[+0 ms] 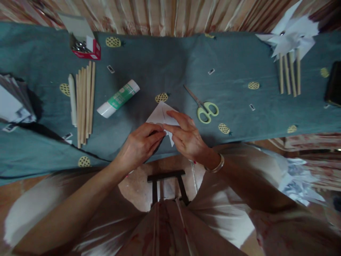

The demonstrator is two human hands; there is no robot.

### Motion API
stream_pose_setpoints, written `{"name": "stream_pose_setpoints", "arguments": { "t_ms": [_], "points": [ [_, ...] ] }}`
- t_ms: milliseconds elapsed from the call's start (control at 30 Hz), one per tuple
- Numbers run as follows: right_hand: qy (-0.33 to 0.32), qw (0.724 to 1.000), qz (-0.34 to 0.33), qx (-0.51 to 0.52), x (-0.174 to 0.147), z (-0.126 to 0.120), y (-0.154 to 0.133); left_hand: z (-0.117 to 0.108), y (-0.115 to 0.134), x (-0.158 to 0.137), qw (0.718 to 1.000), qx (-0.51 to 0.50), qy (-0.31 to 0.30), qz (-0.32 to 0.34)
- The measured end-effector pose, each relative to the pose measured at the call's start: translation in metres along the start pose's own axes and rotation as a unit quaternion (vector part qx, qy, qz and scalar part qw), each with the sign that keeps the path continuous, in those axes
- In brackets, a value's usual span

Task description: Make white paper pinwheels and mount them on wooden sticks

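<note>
A white sheet of paper, cut with slits and turned corner-up, lies at the table's near edge under both my hands. My left hand pinches it near its middle, fingers pressed together. From the right, my right hand grips the same sheet, its fingertips meeting the left ones at the centre. Fingers cover much of the sheet, and one pointed corner sticks out below. Scissors with light green handles lie right of my hands. To the left is a white and green glue stick.
Several wooden sticks lie at left, beside a stack of white paper. A red box of small metal pieces stands open behind them. Finished paper pinwheels lie at far right, near a dark object. Paper scraps are lower right.
</note>
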State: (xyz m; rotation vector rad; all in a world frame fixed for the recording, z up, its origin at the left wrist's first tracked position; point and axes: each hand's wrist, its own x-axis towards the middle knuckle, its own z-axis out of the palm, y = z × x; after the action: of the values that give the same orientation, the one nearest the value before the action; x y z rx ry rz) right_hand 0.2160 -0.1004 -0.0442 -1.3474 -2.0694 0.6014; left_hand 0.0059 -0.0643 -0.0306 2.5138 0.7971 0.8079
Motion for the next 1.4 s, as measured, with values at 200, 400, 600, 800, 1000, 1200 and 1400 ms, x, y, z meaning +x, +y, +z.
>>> {"name": "stream_pose_setpoints", "arguments": {
  "t_ms": [200,400,600,800,1000,1200,1400],
  "points": [
    [0.061,0.998,0.012,0.007,0.005,-0.015,0.006,-0.001,0.003,0.002,0.999,0.043,-0.017,0.023],
    [0.081,0.997,0.016,-0.009,0.009,-0.026,0.005,-0.019,-0.006,0.004,0.993,0.101,-0.058,0.019],
    [0.062,0.998,-0.006,-0.005,0.007,-0.028,-0.002,-0.029,-0.011,0.005,0.989,0.14,-0.041,0.022],
    [0.064,0.998,-0.01,-0.014,0.006,-0.024,-0.001,-0.014,0.005,0.004,0.991,0.11,-0.064,0.033],
    [0.033,0.999,-0.019,-0.03,0.005,-0.028,-0.003,-0.01,0.009,0.007,0.985,0.142,-0.085,0.04],
    [-0.055,0.997,-0.039,-0.03,0.003,-0.041,0.001,-0.011,0.011,0.007,0.979,0.173,-0.084,0.064],
    [-0.053,0.997,-0.025,0.056,0.006,-0.052,0.001,-0.017,0.015,0.005,0.976,0.189,-0.083,0.069]
  ]
}}
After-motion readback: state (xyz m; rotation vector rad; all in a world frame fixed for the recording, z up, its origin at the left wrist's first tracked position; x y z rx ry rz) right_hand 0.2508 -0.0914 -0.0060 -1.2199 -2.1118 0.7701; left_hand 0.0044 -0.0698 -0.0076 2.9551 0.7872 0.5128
